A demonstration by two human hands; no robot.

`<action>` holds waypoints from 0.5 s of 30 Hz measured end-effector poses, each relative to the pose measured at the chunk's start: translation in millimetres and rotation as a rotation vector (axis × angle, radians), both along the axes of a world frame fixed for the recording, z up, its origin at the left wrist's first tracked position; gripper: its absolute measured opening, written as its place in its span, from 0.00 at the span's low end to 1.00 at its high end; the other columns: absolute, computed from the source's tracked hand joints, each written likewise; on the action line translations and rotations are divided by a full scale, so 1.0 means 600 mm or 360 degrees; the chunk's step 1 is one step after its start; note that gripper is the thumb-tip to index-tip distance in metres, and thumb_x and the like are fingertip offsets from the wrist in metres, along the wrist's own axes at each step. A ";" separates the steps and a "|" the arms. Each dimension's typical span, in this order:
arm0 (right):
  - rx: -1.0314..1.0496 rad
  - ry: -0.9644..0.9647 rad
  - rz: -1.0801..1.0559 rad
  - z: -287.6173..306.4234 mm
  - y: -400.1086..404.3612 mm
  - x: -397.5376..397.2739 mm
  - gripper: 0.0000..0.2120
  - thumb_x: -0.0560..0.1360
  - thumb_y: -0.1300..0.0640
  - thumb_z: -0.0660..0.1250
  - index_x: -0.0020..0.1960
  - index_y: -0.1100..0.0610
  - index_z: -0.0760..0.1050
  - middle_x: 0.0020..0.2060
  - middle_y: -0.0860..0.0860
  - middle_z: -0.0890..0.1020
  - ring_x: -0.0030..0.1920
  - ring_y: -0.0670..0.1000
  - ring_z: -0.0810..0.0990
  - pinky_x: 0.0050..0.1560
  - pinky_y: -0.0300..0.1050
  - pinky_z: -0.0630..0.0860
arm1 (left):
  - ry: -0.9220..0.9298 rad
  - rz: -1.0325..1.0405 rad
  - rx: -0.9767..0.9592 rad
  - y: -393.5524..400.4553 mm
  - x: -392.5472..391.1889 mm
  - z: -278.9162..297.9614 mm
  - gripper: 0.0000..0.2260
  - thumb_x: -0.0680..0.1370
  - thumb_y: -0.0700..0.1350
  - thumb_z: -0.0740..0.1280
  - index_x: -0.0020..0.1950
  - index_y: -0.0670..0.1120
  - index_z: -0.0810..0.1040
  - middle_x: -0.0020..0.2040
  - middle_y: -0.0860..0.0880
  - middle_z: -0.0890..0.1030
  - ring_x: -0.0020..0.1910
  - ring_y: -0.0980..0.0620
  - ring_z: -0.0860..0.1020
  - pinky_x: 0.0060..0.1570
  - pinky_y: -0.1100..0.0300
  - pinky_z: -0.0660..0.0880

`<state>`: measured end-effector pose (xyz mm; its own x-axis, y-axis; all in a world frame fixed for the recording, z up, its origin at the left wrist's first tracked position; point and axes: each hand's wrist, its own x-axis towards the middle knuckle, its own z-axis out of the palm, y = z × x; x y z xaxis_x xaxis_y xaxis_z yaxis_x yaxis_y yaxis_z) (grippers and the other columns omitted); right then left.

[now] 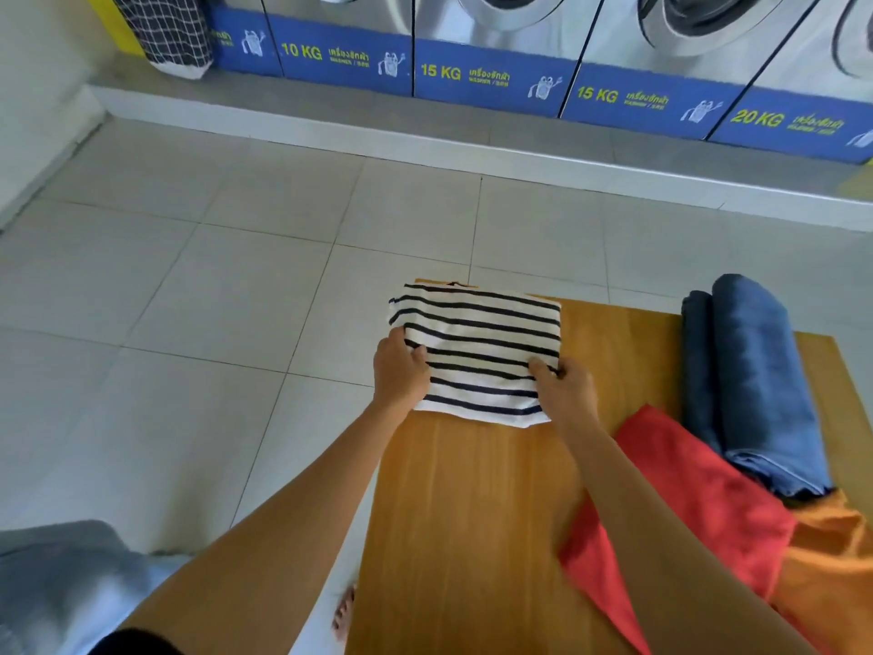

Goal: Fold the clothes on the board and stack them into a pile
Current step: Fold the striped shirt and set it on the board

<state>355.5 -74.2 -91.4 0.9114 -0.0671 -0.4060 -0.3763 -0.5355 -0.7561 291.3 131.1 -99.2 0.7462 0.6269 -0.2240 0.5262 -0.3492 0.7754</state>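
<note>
A white shirt with dark stripes (482, 333) lies folded into a rectangle at the far left corner of the wooden board (472, 503). My left hand (399, 371) pinches its left edge, and my right hand (564, 385) grips its right edge near the front. A red cloth (685, 503) lies unfolded on the board's right side, partly under my right forearm. Beside it sits an orange cloth (826, 574). A folded dark blue garment (756, 385) rests at the board's far right.
A row of washing machines (496, 54) on a raised step lines the far wall. A checked laundry bag (165, 30) stands at the back left. Pale floor tiles (189, 300) surround the board. Grey fabric (61, 583) shows at the lower left, and a bare foot (344, 612) beside the board.
</note>
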 end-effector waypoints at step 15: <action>0.0062 0.0037 -0.0212 0.024 0.003 -0.021 0.17 0.77 0.42 0.66 0.59 0.53 0.74 0.47 0.47 0.81 0.49 0.50 0.81 0.39 0.41 0.76 | -0.0122 0.0058 -0.0086 -0.020 -0.056 0.019 0.18 0.80 0.46 0.64 0.70 0.45 0.70 0.63 0.43 0.75 0.56 0.51 0.77 0.52 0.60 0.75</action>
<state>342.8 -72.7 -77.1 0.8858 -0.1705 -0.4316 -0.4597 -0.4503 -0.7655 257.6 119.2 -88.0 0.7394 0.6425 -0.2012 0.4759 -0.2874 0.8312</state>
